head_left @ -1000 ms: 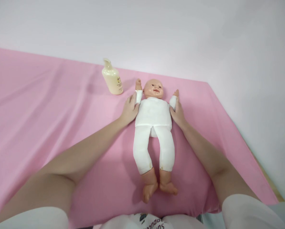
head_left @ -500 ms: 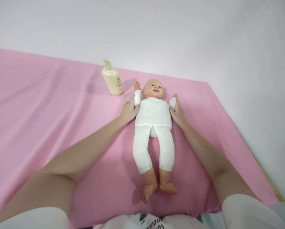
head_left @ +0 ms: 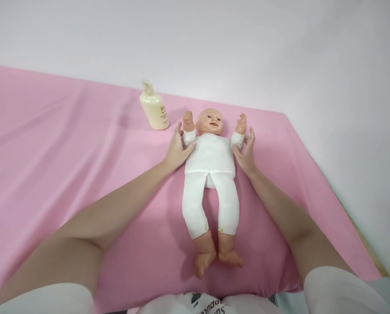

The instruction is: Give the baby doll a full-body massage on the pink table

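Lying face-up on the pink cloth-covered table, the plastic baby doll in white clothes has the spread left hand and right hand cupping its upper arms, a cream lotion bottle standing at its 11 o'clock.

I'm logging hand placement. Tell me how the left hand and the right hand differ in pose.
The left hand lies flat against the doll, fingers together behind the sleeve; the right hand has its fingers spread and curled. The left hand sits nearer the bottle; the right hand has only pink sheet beyond it. Both touch the doll's upper arms, thumbs at its sides.
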Motion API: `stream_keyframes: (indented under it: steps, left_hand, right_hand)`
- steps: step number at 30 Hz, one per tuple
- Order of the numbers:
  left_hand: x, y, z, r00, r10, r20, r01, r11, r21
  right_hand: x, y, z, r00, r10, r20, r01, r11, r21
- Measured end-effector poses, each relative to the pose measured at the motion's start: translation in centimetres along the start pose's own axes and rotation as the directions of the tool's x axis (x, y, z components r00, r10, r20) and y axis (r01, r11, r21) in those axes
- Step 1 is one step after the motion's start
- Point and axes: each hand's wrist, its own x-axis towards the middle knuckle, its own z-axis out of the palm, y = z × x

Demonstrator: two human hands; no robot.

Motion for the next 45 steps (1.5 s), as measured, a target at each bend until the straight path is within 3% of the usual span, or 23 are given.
stream_keyframes:
  steps: [4, 9, 11, 18, 25, 30, 33, 37, 41, 45]
  left_hand:
    - [-0.2, 1.6, -0.5, 0.996, 0.086, 0.028, -0.087, 0.996, 0.037]
    - [-0.5, 2.8, -0.8, 0.981, 0.126, 0.149, -0.140, 0.986, 0.092]
    - [-0.5, 2.6, -0.7, 0.986, 0.098, 0.133, -0.110, 0.990, 0.084]
    - [0.1, 0.5, 0.3, 0.993, 0.110, 0.037, -0.113, 0.990, 0.089]
    - [0.3, -2.3, 0.5, 1.000, -0.025, 0.000, 0.025, 0.988, 0.154]
    - [0.3, -1.9, 0.4, 0.990, -0.117, 0.078, 0.100, 0.977, 0.187]
    - [0.3, -1.5, 0.2, 0.980, -0.158, 0.119, 0.135, 0.974, 0.181]
    - [0.2, -1.5, 0.0, 0.977, -0.184, 0.108, 0.168, 0.976, 0.140]
    - [0.2, -1.5, 0.1, 0.977, -0.200, 0.068, 0.197, 0.979, 0.050]
    - [0.2, -1.1, 0.2, 0.989, -0.146, 0.017, 0.146, 0.989, -0.025]
  right_hand:
    - [-0.4, -1.1, -0.4, 0.993, -0.118, -0.012, 0.117, 0.993, -0.019]
    - [-1.0, -2.0, -0.6, 0.976, -0.178, 0.124, 0.190, 0.977, -0.100]
    - [-1.1, -1.8, -0.4, 0.973, -0.182, 0.146, 0.194, 0.978, -0.074]
    - [0.0, -1.6, 0.2, 0.978, -0.200, 0.051, 0.203, 0.976, -0.075]
    - [0.5, -1.2, -0.5, 0.978, -0.133, 0.163, 0.151, 0.983, -0.103]
    - [0.5, 0.2, -0.3, 0.988, -0.031, 0.154, 0.049, 0.993, -0.112]
    - [0.4, 0.5, -0.3, 0.975, 0.062, 0.213, -0.050, 0.997, -0.062]
    - [0.4, 0.1, -0.6, 0.957, 0.161, 0.243, -0.164, 0.986, -0.009]
    - [0.5, -0.3, -0.6, 0.974, 0.104, 0.200, -0.122, 0.989, 0.079]
    - [0.5, -0.3, -0.3, 0.991, 0.047, 0.123, -0.063, 0.990, 0.129]
